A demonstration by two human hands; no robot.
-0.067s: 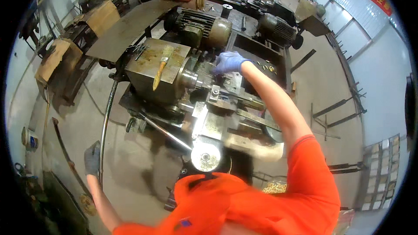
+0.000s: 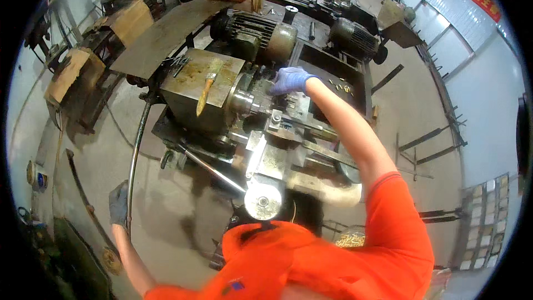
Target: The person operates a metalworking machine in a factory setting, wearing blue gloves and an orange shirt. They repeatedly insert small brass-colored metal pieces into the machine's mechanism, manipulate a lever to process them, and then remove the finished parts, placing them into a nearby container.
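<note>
Person in orange at a metal lathe (image 2: 270, 164). R hand (image 2: 293, 80), blue glove, is over the lathe, just R of the chuck (image 2: 242, 101); fingers part-curled, contents hidden. L hand (image 2: 118, 205), grey glove, is well L of the machine, right by a long steel bar (image 2: 135, 155); can't tell if it's closed on it. Brush (image 2: 204, 98) w/ wooden handle lies atop the headstock (image 2: 180, 79), handle end near the front edge. Floor (image 2: 161, 216) opens btwn bar & lathe, also along the lathe's R side.

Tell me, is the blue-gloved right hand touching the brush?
Apart: the head view shows the brush lying on the metal box, with machine parts visible between it and the right hand.
</note>
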